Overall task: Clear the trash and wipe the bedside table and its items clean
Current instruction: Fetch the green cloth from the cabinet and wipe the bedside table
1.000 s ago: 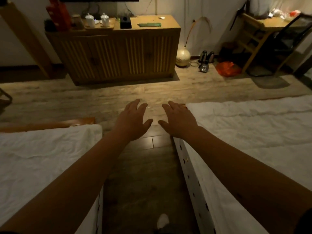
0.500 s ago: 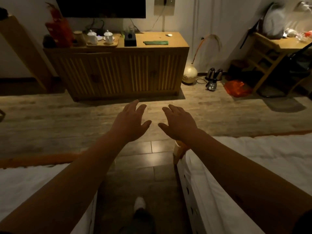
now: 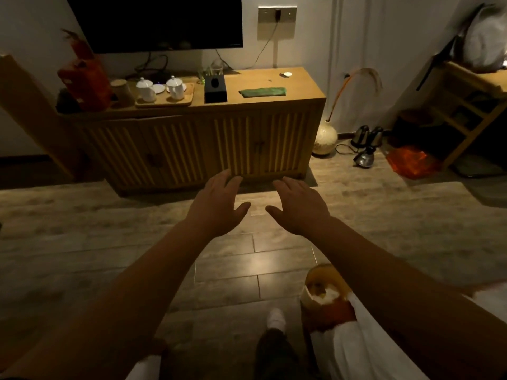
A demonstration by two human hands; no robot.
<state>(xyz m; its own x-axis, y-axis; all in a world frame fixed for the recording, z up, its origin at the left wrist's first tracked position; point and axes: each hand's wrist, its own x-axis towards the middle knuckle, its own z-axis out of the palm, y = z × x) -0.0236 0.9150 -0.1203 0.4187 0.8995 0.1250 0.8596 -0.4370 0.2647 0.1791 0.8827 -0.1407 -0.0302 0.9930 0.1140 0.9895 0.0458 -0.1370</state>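
Ahead of me: a slatted wooden cabinet against the wall, a dark TV screen above it.
Cabinet top, left: red bag, then a wooden tray carrying two white lidded cups.
Cabinet top, middle: black tissue box just beside the tray.
Wall: socket plate with a cord hanging from it.
Floor, right: round pale vase, kettles near it, orange bag beyond.
Far right: wooden shelf rack.
Below me: my white shoe on the plank floor.
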